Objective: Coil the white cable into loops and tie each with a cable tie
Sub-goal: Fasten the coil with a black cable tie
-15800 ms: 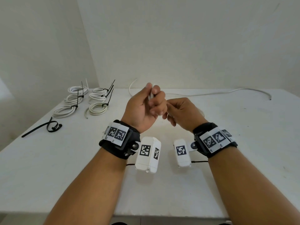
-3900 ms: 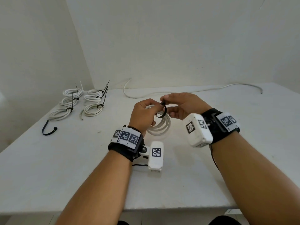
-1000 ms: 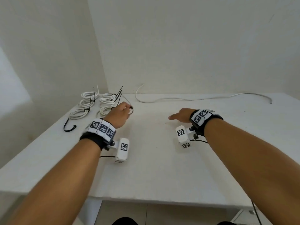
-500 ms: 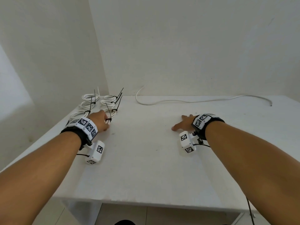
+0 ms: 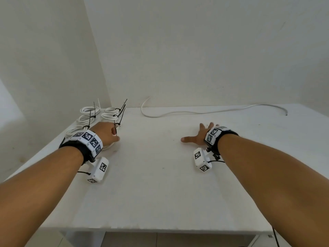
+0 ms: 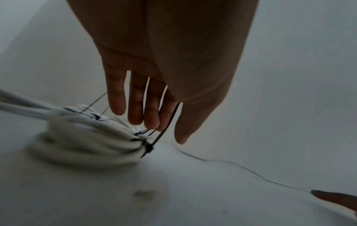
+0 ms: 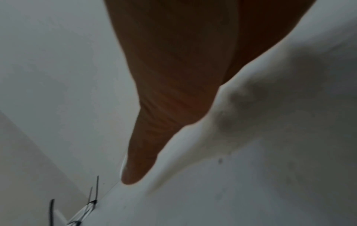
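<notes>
- While both hands lay spread, holding nothing, the loose cable stretched left to right along the table's far edge; the right hand looked nearer to it than the left hand.
- Seen from the left wrist, straight fingers hung over a tied coil.
- Seen from the right wrist, the palm lay flat, with no loose cable showing.

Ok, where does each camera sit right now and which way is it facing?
Head: worn on the head, looking forward and down over the table; both forearms, left hand and right hand show.
Left wrist: under the left wrist, looking along the open fingers at a tied coil.
Right wrist: under the right wrist, low over the table; thumb shows.
Shared: head and left wrist both see the loose cable along the far edge.
</notes>
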Tool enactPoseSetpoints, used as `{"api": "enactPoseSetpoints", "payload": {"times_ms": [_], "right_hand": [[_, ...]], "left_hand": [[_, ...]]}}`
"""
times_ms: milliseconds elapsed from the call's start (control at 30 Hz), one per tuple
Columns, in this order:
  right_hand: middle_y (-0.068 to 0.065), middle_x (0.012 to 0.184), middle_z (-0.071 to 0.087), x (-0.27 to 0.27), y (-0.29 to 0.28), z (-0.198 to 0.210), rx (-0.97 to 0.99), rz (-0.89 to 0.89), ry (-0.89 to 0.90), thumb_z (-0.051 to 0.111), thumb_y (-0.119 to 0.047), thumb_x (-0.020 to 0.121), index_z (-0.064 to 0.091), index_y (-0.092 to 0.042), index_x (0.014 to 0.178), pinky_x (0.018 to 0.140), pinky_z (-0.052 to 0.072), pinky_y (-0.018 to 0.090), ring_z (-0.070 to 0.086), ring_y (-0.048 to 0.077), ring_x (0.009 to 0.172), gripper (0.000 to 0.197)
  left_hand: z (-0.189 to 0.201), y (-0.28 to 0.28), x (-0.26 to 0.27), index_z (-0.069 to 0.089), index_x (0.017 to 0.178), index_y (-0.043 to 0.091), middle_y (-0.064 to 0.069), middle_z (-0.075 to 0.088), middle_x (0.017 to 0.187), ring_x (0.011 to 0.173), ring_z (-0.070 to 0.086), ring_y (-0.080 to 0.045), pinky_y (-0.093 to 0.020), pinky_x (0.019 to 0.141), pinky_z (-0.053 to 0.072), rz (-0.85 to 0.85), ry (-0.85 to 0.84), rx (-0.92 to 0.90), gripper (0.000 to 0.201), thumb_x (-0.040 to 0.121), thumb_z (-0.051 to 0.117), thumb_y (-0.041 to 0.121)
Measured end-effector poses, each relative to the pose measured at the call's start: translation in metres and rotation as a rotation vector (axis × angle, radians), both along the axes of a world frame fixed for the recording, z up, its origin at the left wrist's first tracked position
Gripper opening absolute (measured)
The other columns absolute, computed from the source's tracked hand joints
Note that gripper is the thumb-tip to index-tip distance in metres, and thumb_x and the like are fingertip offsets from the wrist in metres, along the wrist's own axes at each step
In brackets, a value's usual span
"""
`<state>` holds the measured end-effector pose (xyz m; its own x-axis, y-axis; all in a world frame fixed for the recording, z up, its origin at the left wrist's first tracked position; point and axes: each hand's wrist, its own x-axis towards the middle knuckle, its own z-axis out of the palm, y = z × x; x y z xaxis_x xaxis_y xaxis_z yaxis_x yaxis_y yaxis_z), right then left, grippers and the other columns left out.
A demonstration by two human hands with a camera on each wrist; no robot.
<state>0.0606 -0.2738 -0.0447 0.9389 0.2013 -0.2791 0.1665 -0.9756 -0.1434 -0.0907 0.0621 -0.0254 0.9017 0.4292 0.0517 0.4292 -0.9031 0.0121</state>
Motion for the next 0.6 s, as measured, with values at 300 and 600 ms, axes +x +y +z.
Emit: {"api": "enactPoseSetpoints", "payload": {"times_ms": [300,600], "right_hand": [[0.011,0.163,0.011,0.007,-0.012,0.006,-0.061,-0.003,0.047,0.042,-0.098,0.061,0.006,-0.021,0.158,0.118,0.02,0.049,0.016,0.035,0.149,0.129],[0.014,0.164,0.0,0.027,-0.007,-0.01,-0.063,-0.019,0.055,0.034,-0.106,0.025,-0.002,-0.029,0.157,0.116,0.019,0.062,0.007,0.043,0.149,0.157]], "left_hand": [[0.05,-0.042,0.07,0.044,0.068,0.018,-0.003,0.054,0.075,0.07,0.057,-0.023,-0.03,0.065,0.048,-0.029,0.069,0.204,0.053,0.085,0.05,0.067],[0.038,-0.068,0.193,0.071,0.103,0.01,-0.008,0.071,0.108,0.097,0.067,-0.028,-0.034,0.081,0.055,-0.151,0.053,0.136,0.021,0.091,0.057,0.018]]}}
